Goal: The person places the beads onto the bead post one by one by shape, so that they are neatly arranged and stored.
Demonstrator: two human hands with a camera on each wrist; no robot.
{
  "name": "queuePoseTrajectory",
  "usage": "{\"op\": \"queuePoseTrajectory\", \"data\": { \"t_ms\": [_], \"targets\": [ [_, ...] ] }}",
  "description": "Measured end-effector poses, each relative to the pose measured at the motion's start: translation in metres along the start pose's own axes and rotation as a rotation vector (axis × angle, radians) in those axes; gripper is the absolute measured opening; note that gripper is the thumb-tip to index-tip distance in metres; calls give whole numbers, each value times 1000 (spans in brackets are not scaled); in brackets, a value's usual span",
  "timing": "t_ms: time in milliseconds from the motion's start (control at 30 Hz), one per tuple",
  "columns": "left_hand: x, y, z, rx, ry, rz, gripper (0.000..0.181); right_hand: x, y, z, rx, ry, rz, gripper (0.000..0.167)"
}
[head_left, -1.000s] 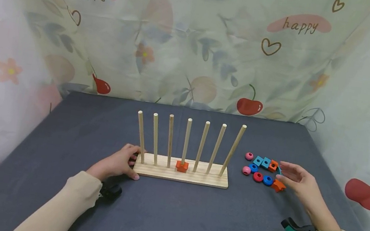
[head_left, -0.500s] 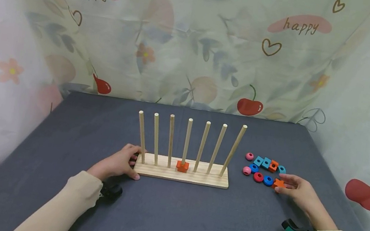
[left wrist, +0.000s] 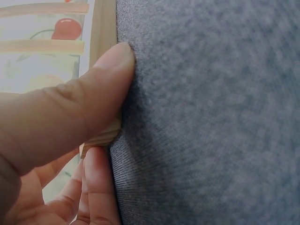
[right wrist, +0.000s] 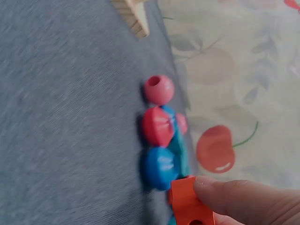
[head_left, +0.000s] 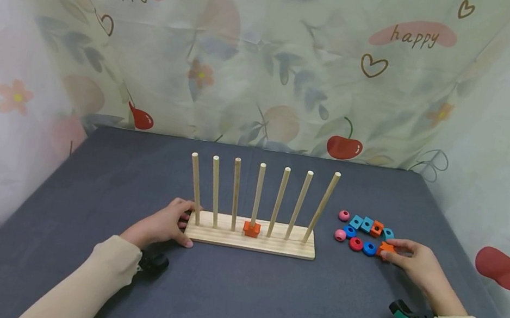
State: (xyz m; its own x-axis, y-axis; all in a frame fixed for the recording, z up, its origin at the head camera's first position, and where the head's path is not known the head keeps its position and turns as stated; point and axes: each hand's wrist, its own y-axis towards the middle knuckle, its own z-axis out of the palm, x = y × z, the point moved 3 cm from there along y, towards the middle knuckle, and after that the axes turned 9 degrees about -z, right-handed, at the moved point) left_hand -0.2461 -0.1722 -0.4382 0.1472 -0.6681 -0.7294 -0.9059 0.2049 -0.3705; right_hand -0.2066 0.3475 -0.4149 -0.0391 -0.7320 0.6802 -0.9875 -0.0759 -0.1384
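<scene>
A wooden peg stand point(head_left: 223, 238) with several upright pegs sits mid-table. An orange bead point(head_left: 251, 229) is at the foot of its middle peg. My left hand point(head_left: 165, 225) grips the stand's left end. In the left wrist view the thumb point(left wrist: 89, 101) presses the base's front edge, and other fingers lie at the end. To the right, my right hand point(head_left: 417, 263) pinches an orange star-shaped bead point(head_left: 386, 249) between thumb and fingers. In the right wrist view this bead point(right wrist: 187, 201) has a hole in its side; part of the hand is out of frame.
Close to the right hand lie pink beads point(head_left: 344, 216), a red bead point(head_left: 355, 244), blue beads point(head_left: 369, 248), light-blue square beads point(head_left: 356, 222), an orange square bead point(head_left: 376, 229) and a teal bead point(head_left: 388, 234). A patterned curtain point(head_left: 268, 73) hangs behind the dark table point(head_left: 234, 299).
My right hand has come down and slightly left onto the orange star-shaped bead and now pinches it, uncovering the teal bead behind. My left hand stays on the stand.
</scene>
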Motion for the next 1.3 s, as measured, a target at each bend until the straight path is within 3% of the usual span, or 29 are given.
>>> {"op": "queuePoseTrajectory", "data": {
  "t_ms": [233, 400, 533, 1033, 1300],
  "targets": [
    [0, 0, 0, -3, 2, -7, 80, 22, -2, -3, -34, 149, -12, 72],
    [-1, -1, -1, 1, 6, -11, 81, 51, -7, -5, -74, 101, -74, 73],
    [-1, 0, -1, 1, 12, -13, 81, 76, -13, -5, -107, 131, -125, 71],
    [-1, 0, -1, 13, 15, 17, 80, 161, -36, -5, -351, 270, -413, 49],
    [-3, -2, -1, 16, 11, 30, 79, 205, -45, -3, -399, 446, -662, 43]
  ]
}}
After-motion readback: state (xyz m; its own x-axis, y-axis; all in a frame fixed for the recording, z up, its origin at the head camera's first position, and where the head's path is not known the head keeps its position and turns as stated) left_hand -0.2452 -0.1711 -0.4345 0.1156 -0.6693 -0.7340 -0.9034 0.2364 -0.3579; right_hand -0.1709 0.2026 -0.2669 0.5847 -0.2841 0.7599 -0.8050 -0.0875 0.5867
